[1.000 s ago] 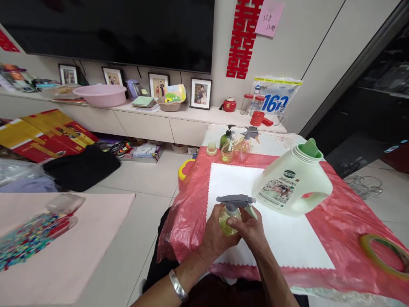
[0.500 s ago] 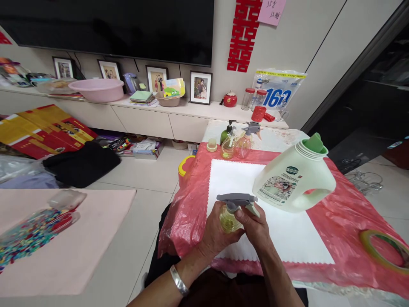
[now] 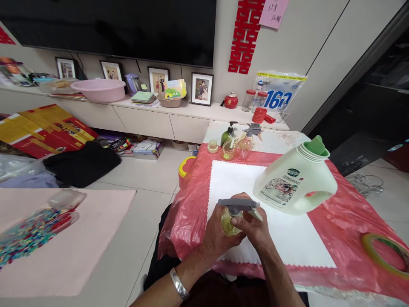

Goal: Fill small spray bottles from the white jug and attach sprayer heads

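Note:
Both my hands are on a small clear spray bottle (image 3: 228,225) with yellowish liquid and a grey trigger head (image 3: 238,204). My left hand (image 3: 215,234) wraps round the bottle's body from the left. My right hand (image 3: 254,226) is closed at the neck and under the trigger, its thumb against the bottle's shoulder. The bottle is upright, held above a white cloth (image 3: 277,238) with a zigzag edge. Beyond my right hand a large pale green detergent jug (image 3: 295,177) stands on the cloth, a green piece in its mouth.
Two more spray bottles (image 3: 235,147), a green pump bottle (image 3: 227,133) and a small cap (image 3: 212,146) stand at the table's back. A tape roll (image 3: 367,245) lies right on the red plastic cover (image 3: 185,221). Colourful bits (image 3: 28,234) lie on a pink surface left.
My right hand has shifted its fingers, now reaching behind the trigger head with the thumb lower on the bottle. The view has moved slightly.

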A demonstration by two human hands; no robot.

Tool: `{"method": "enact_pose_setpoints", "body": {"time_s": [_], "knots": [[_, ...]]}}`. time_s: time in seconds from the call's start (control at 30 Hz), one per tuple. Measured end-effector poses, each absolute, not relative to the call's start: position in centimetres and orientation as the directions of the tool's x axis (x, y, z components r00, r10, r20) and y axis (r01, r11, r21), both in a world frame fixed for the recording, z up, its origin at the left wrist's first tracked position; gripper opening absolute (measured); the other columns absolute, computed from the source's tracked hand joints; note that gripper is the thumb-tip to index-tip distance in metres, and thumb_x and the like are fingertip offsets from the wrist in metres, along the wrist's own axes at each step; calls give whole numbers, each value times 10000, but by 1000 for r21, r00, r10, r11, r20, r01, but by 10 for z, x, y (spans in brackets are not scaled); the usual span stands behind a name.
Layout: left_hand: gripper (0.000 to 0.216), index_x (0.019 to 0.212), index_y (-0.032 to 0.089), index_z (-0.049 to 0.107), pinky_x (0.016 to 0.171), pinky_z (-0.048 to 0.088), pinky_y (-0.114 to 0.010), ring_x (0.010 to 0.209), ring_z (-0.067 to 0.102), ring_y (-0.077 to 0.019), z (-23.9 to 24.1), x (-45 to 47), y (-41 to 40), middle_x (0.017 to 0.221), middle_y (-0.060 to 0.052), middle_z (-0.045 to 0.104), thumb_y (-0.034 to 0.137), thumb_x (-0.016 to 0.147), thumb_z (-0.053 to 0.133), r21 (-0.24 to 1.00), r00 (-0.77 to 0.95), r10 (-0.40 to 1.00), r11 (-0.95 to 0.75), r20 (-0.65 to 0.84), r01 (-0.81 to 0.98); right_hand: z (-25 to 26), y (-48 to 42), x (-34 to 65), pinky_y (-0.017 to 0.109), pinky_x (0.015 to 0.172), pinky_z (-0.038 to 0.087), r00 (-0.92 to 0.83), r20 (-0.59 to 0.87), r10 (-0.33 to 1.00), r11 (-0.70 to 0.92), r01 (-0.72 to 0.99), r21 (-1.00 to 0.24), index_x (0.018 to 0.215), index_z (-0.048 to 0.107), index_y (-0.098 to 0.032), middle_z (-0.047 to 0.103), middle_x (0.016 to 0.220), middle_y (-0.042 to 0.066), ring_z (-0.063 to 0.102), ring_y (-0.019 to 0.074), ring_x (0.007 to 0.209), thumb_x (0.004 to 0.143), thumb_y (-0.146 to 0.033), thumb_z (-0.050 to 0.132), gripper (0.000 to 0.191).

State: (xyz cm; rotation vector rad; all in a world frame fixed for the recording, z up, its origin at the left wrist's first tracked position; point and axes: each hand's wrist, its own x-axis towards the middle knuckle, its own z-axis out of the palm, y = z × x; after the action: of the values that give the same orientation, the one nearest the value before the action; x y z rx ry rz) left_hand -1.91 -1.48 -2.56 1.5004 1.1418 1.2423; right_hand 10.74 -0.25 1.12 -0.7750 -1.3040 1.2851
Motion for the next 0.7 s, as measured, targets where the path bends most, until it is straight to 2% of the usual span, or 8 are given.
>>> {"method": "enact_pose_setpoints", "body": {"time_s": [0.13,0.23,0.33,0.47,0.53,0.6,0.67,0.7], "knots": [[759,1264,233,549,910,609,-456,1044,707,-297,-46,-21,-15,1178,-79,687,360,602,897,955,53,972,-233,227,183,7,-7,109,358,902,525,-114,235,965,203,-240,-949,1136,736,-232,675,1049,63,631,232,981,877,-423,787,326],[784,1277,227,540,995,577,-491,1130,679,-318,-55,-24,-15,1225,-96,662,393,602,902,940,82,960,-278,267,196,22,-6,108,383,859,547,-57,252,966,224,-299,-927,1094,742,-231,696,1036,72,649,247,943,869,-450,795,318],[807,1293,219,525,1036,554,-515,1172,660,-332,-59,-25,-15,1250,-112,642,454,617,898,929,95,949,-313,299,197,58,0,105,338,742,553,12,345,939,322,-390,-863,1062,750,-254,687,1005,52,642,195,817,858,-402,815,260],[844,1309,196,502,1041,553,-520,1162,664,-338,-64,-25,-14,1239,-128,631,462,610,894,910,83,940,-340,330,237,114,14,110,294,657,540,109,466,878,471,-373,-799,1066,750,-289,667,1060,37,613,131,729,855,-370,826,238],[841,1309,188,500,1045,553,-517,1165,665,-340,-65,-25,-13,1234,-133,631,453,613,890,902,78,934,-356,347,246,131,26,116,288,642,536,181,493,851,525,-311,-792,1029,725,-283,666,1072,27,617,126,721,845,-340,826,218],[831,1308,186,501,1046,554,-519,1166,665,-340,-66,-24,-13,1231,-134,631,453,622,885,898,74,930,-368,361,241,134,42,122,293,633,534,202,472,858,507,-187,-841,1018,681,-250,660,1028,26,625,138,722,826,-367,816,262],[830,1308,188,500,1047,553,-525,1164,663,-338,-64,-24,-14,1233,-131,630,442,619,886,903,77,930,-368,360,224,120,61,127,314,647,540,130,393,910,395,13,-919,1015,639,-208,640,934,30,623,159,727,794,-472,790,376],[833,1310,191,498,1047,553,-527,1162,663,-335,-63,-24,-14,1235,-127,630,425,613,889,909,78,933,-359,350,211,108,70,128,320,669,547,76,330,941,314,168,-934,990,621,-197,621,881,23,625,169,748,792,-554,740,426]]}}
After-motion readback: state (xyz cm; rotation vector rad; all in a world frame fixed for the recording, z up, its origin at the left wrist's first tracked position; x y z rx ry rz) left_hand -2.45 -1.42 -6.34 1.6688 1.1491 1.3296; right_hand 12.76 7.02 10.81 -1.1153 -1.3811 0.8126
